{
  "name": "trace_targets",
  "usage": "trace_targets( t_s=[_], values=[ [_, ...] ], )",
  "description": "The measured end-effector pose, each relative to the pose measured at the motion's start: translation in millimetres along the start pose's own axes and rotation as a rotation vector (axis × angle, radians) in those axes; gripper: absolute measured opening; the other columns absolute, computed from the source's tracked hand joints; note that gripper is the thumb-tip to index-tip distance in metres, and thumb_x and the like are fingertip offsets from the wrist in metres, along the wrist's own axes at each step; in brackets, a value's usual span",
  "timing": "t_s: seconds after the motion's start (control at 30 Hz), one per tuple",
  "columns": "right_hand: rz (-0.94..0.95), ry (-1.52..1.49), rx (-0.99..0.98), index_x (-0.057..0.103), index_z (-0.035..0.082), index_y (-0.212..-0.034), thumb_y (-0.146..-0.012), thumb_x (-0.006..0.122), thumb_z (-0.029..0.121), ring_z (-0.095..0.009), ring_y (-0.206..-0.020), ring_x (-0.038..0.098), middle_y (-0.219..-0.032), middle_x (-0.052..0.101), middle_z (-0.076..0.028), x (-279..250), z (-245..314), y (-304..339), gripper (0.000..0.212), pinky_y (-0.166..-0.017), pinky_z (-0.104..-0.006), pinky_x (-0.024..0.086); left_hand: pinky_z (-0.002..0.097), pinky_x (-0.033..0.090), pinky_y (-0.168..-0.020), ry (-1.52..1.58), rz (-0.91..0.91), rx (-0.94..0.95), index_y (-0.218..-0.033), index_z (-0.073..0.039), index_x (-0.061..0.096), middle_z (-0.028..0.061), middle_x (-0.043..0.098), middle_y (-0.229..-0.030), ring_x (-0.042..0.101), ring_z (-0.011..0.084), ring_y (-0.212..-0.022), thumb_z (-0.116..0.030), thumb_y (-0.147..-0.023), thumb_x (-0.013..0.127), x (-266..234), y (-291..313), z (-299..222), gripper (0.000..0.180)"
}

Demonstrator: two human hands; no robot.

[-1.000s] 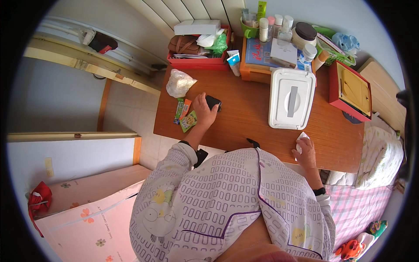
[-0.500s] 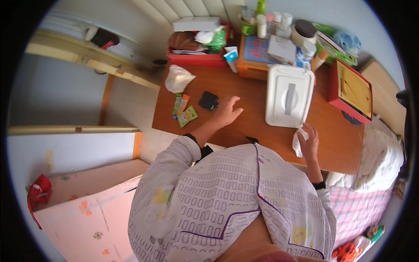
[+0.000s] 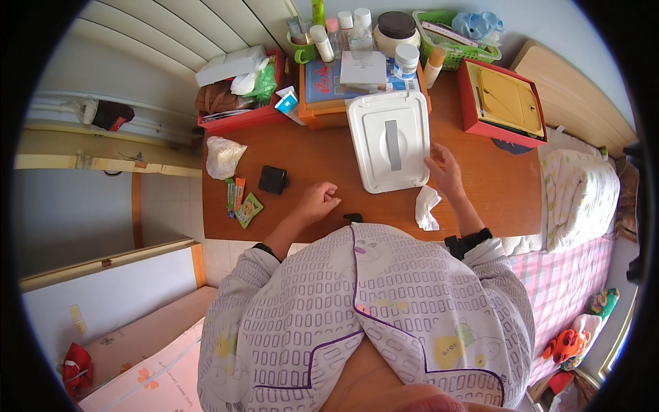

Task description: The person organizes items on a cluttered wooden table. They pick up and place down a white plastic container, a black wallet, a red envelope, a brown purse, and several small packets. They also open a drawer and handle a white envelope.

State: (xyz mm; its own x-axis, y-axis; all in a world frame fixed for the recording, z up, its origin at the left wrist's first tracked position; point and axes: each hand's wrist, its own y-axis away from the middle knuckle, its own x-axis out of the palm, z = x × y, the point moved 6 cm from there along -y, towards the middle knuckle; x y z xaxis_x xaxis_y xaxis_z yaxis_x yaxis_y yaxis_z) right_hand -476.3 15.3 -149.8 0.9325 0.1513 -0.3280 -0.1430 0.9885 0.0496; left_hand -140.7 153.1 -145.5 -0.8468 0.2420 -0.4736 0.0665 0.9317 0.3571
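Observation:
A white lidded plastic box with a grey carry handle stands on the wooden desk, its far edge against a low orange-framed stand. At its right edge is my right hand, fingers apart; whether the fingertips press on the box I cannot tell. A crumpled white tissue lies just below that hand. My left hand rests near the desk's front, fingers loosely bent, a gap beside the thumb and nothing held. Left of it lies a small black case.
Small colourful packets and a clear plastic bag lie at the left. Behind are a red box of odds and ends, bottles and jars on the stand, and a green basket. A red tray sits right, beside a bed.
The view has swung to the right. My right hand has moved up from the tissue to the box's right edge. My left hand's fingers have curled in.

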Motion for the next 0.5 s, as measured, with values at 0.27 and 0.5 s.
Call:
trace_targets(
  t_s=[0.27, 0.5],
  values=[
    [0.249, -0.27, 0.162, 0.06, -0.001, -0.119, -0.094, 0.065, 0.021, -0.01, -0.088, 0.059, -0.098, 0.066, -0.004, 24.3, -4.8, -28.9, 0.034, -0.08, -0.027, 0.05, 0.0341, 0.053, -0.076, -0.049, 0.013, 0.01, -0.113, 0.004, 0.061, 0.017, 0.065, -0.106, 0.065, 0.0229, -0.087, -0.02, -0.083, 0.07, 3.3, -16.4, -17.8, 0.039],
    [0.305, -0.53, 0.281, 0.063, 0.0, -0.116, -0.095, 0.063, 0.024, -0.01, -0.085, 0.062, -0.096, 0.067, -0.004, 34.0, -4.2, -33.7, 0.032, -0.076, -0.0264, 0.051, 0.0331, 0.052, -0.081, -0.05, 0.073, -0.047, -0.116, 0.005, 0.059, 0.0181, 0.064, -0.109, 0.064, 0.0226, -0.092, -0.016, -0.086, 0.068, 10.9, -16.2, -6.8, 0.038]
  ],
)
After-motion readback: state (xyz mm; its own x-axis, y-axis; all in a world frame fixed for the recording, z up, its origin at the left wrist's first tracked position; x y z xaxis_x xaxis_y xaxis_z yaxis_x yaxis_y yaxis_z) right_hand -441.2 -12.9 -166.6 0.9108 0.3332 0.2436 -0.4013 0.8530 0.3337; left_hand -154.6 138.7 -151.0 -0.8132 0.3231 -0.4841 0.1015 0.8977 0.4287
